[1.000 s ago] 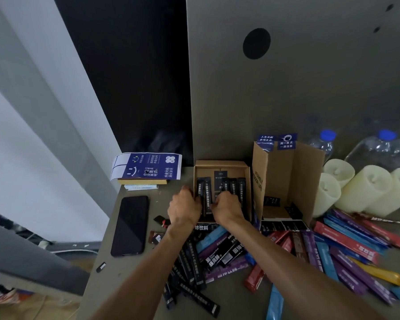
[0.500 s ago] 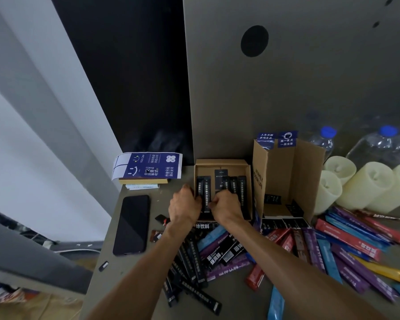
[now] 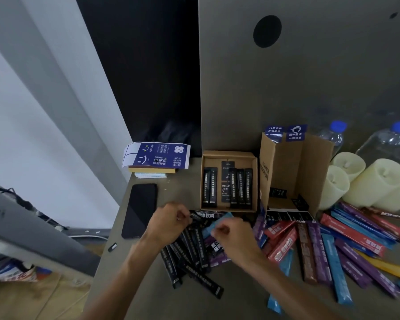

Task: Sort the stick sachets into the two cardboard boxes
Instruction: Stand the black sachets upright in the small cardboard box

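- Two sachets were in play, and the blue sachet (image 3: pixel 219 223) looked the likelier to go astray. Pinched only at its near end, it could have slipped from so small a grip, or dragged its neighbours along as it lifted.
- It could also have landed in the wrong box (the flat box (image 3: pixel 229 154) held only black ones, set side by side, so I judged that blue belonged elsewhere).
- The black sachet (image 3: pixel 206 215) lay crosswise just in front of that box, and a hasty pull might have flicked it off the heap.
- The right hand (image 3: pixel 232 235) pinched the blue sachet between thumb and fingertips, with the sachet running up and away from it toward the flat box.
- The left hand (image 3: pixel 169 224) had its fingers curled at the left end of the black sachet. Blur hid whether it really held it, so I cannot tell.
- Both hands hung over the black heap (image 3: pixel 189 252), with the coloured heap (image 3: pixel 333 241) spread to the right. A forearm sweeping across either could have pushed sachets over the edge of the table (image 3: pixel 183 179).
- The tall box (image 3: pixel 286 172) stood just right of the flat one, upright and open-fronted. By its look it was light enough to tip if knocked.
- A phone (image 3: pixel 140 209) lay left of the hands, and candles (image 3: pixel 365 181) stood beyond the tall box.
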A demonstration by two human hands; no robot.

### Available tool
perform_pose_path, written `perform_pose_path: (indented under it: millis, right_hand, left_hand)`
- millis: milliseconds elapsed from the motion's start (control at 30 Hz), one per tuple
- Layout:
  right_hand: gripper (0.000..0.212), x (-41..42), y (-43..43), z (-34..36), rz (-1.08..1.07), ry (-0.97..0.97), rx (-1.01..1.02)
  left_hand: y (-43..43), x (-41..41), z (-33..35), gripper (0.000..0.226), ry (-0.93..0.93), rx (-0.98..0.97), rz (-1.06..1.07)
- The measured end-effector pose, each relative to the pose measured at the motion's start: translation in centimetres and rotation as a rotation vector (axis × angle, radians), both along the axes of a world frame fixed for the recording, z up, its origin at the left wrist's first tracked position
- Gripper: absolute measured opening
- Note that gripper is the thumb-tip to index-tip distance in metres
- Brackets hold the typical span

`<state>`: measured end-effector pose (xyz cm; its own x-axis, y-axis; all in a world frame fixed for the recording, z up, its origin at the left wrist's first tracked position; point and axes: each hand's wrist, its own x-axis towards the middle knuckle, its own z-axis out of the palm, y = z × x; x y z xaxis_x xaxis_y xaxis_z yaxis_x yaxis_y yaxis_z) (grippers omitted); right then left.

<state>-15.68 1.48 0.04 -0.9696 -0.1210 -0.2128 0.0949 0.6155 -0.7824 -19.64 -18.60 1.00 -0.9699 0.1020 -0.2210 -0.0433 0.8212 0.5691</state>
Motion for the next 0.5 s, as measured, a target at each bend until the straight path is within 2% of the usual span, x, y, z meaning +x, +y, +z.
perform_pose_path:
  millis: [133, 233, 367, 500]
  right_hand:
    - [0.014, 2.4, -2.2, -1.9, 0.014, -0.045, 0.116]
    - [0.022, 2.5, -3.0, -2.2, 0.012, -0.029, 0.188]
    - [0.021, 2.3, -2.7, -1.9, 0.002, -0.025, 0.15]
    - [0.011, 2.3, -1.7, -1.4, -0.017, -0.039, 0.03]
  left_hand:
    - [0.9, -0.1, -0.3, 0.033, 0.006, -0.23, -0.079]
    - [1.5, -0.7, -0.4, 0.029, -0.046, -0.28, -0.117]
    - [1.3, -1.2, -0.3, 0.017, -0.083, -0.151, -0.093]
    - [0.9, -1.3, 0.4, 0.009, -0.139, 0.211, -0.041]
